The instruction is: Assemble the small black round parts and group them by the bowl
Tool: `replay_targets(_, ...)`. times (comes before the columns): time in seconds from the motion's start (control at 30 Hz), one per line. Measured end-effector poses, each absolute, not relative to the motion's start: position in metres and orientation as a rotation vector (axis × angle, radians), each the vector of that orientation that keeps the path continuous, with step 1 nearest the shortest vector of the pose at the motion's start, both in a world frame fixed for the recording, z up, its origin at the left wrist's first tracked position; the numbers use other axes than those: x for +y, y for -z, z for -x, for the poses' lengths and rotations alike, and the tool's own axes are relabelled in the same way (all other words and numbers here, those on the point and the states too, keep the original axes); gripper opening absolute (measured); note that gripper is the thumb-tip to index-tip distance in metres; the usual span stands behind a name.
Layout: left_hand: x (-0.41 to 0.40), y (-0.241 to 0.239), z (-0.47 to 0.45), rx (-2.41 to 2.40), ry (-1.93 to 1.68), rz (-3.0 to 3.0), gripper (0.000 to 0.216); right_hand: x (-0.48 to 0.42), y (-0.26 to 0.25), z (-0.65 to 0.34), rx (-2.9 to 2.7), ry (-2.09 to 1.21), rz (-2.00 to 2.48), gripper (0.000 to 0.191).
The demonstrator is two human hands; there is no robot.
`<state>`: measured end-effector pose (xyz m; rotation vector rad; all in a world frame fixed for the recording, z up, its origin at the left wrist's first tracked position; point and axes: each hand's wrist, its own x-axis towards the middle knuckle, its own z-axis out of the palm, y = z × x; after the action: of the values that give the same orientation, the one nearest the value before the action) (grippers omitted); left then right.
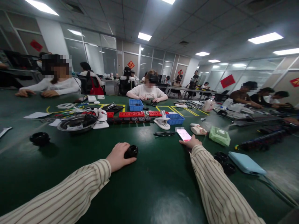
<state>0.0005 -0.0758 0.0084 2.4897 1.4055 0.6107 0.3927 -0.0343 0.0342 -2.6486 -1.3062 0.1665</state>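
Observation:
My left hand point(118, 155) is wrapped round a glossy black round part point(131, 151) with a hole in its top, resting on the green table point(149, 183). To the right, my right hand point(192, 143) is at the lower end of a phone point(184, 134), fingers closed about its edge. The phone's screen is lit white and pink. Black-framed glasses point(164, 134) lie just left of the phone. Another black round part point(39, 138) sits far to the left. Beside my right sleeve are several more black round parts point(227, 165).
A metal bowl point(74, 127) of cables, a row of red blocks point(131, 114), blue bins point(136, 105) and a white stand point(162, 120) span the middle. On the right are a green tissue pack point(219, 136) and a light-blue box point(247, 163) with a cable. People sit opposite.

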Motion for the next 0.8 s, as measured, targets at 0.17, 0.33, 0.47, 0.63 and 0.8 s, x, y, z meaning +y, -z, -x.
replay_targets(0.17, -0.079, -0.009, -0.001, 1.429, -0.627, -2.489, 0.05, -0.021, -0.027, -0.396, -1.388, -0.15, 2.657, 0.082)
replay_targets(0.33, -0.081, -0.012, -0.002, 1.433, -0.599, -2.476, 0.05, -0.014, -0.039, -0.391, -1.51, -0.118, 2.688, 0.084)
replay_targets(0.47, -0.08, -0.013, -0.001, 1.434, -0.563, -2.471, 0.053, -0.02, -0.048, -0.383, -1.544, -0.051, 2.661, 0.09)
replay_targets(0.63, -0.081, -0.013, -0.001, 1.434, -0.572, -2.479, 0.053, -0.049, -0.068, -0.37, -1.503, 0.24, 2.449, 0.086)
replay_targets(0.8, -0.079, -0.008, -0.003, 1.483, -0.609, -2.476, 0.053, -0.103, -0.087, -0.352, -1.528, 0.553, 1.971, 0.08)
